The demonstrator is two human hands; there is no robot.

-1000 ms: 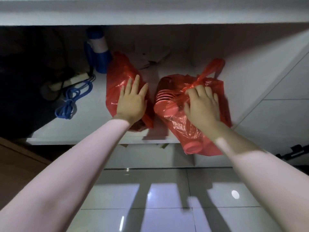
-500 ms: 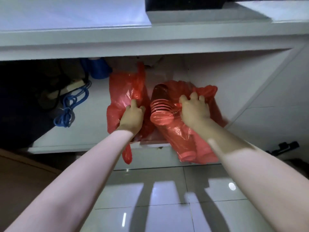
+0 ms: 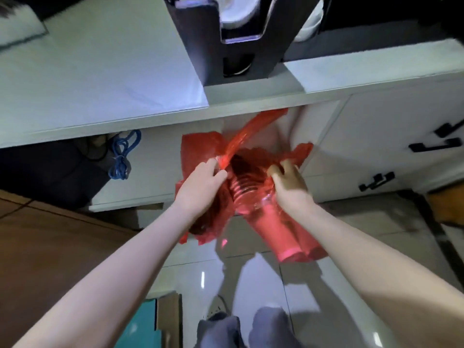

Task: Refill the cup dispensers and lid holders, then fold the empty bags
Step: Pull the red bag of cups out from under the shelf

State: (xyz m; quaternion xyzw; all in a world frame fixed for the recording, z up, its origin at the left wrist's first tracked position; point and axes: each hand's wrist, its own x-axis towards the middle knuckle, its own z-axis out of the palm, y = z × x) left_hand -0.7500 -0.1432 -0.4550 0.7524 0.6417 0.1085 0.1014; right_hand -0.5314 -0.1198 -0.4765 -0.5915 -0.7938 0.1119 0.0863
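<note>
My left hand (image 3: 200, 187) grips a red plastic bag (image 3: 198, 151) by its gathered top, and the bag hangs below my wrist. My right hand (image 3: 288, 182) grips a second red plastic bag (image 3: 298, 244) that holds a stack of nested cups (image 3: 244, 189), their rims showing through the open mouth. Both bags hang in the air in front of the cabinet shelf. On the white counter (image 3: 100, 79) above stands a dark cup and lid holder (image 3: 236, 43) with white lids (image 3: 236, 8) in its slot.
A blue coiled cable (image 3: 123, 156) lies on the open cabinet shelf at left. White drawers with black handles (image 3: 376, 182) stand at right. A brown panel (image 3: 50, 247) is at lower left, a teal box (image 3: 140, 325) near my feet, and glossy floor tiles below.
Both hands have pulled the two red bags out of the cabinet shelf toward me. My view has risen, so the counter and the holder now show.
</note>
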